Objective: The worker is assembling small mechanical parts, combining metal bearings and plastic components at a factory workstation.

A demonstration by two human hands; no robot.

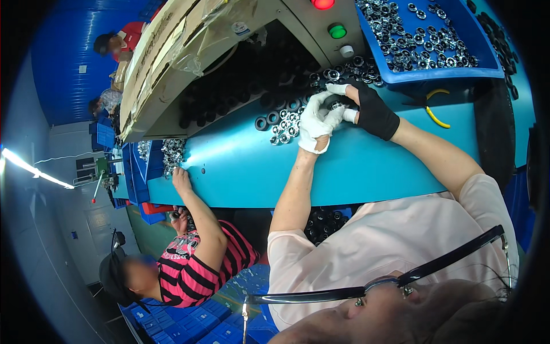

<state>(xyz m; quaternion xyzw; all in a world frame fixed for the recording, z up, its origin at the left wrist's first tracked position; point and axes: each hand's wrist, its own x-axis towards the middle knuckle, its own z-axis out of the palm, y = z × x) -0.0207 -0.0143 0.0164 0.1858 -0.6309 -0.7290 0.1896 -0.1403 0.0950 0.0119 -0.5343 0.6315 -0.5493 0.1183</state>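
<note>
One dark part (336, 104) | left hand (316, 120), right hand (376, 112) | curled around it

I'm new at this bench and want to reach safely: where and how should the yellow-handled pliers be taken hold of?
Probably grip the pliers by both yellow handles, coming from the picture's right. The handles spread apart toward that side, while the dark jaws point left. The blue bin stands close above, so coming from there looks tighter.

Factory workshop: teal workbench (240, 178), blue bin (452, 73) of small metal parts (421, 34), machine (306, 17) with red and green buttons (337, 31); co-worker (203, 272) works alongside; blue crates (183, 321) nearby.
</note>
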